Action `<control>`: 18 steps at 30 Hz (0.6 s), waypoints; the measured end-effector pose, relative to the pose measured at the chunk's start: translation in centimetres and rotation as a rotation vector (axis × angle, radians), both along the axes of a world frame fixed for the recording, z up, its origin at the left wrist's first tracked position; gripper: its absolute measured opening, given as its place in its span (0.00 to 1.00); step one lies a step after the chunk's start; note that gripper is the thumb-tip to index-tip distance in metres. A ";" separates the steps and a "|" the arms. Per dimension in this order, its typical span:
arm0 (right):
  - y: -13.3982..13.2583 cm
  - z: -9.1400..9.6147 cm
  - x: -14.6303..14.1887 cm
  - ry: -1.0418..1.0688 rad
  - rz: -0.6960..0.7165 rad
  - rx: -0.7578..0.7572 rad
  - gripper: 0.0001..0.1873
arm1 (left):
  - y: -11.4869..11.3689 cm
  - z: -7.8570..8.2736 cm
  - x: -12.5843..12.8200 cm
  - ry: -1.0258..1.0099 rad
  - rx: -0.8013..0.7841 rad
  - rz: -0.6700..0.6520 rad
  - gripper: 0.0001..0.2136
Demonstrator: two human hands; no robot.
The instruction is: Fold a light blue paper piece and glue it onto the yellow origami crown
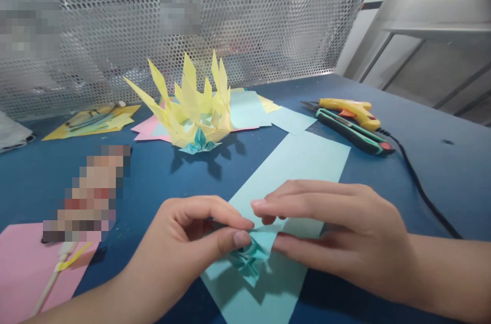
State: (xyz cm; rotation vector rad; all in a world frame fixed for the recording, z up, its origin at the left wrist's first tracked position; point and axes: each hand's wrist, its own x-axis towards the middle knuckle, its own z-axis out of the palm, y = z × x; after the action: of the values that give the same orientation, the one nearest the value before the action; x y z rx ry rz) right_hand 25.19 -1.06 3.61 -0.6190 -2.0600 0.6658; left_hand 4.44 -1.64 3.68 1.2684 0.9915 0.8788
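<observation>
My left hand (195, 237) and my right hand (330, 232) meet low in the middle of the view, both pinching a small folded teal paper piece (248, 258). The piece lies on a long light-blue paper strip (299, 160) that runs diagonally across the blue table (429, 145). My left thumb and forefinger close on the piece from the left. My right fingers press on it from the right. Behind stands a spiky yellow paper flower (192, 104) with a teal folded base (199, 144).
A yellow glue gun (351, 111) with a black cord (418, 181) and a green-handled cutter (351, 132) lie at the right. Pink, yellow and blue sheets (249, 109) sit behind the flower. A pink sheet (23, 262) with a stick lies at lower left. A perforated metal screen (268, 17) backs the table.
</observation>
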 end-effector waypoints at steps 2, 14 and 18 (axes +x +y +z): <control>0.0 -0.2 0.1 -0.024 0.014 -0.008 0.11 | -0.1 0.0 0.0 0.012 0.005 0.013 0.07; -0.1 -2.0 0.1 0.005 0.067 0.161 0.07 | -0.1 -0.1 -0.3 0.036 -0.005 -0.033 0.05; -0.1 -2.0 0.1 -0.006 0.050 0.193 0.07 | -0.2 -0.2 -0.2 0.060 -0.001 -0.031 0.04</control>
State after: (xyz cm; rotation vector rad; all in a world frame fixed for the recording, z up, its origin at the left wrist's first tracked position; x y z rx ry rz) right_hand 25.29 -1.15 1.60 -0.4600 -2.1204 0.4863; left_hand 4.23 -1.81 3.48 1.3124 1.0168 0.8203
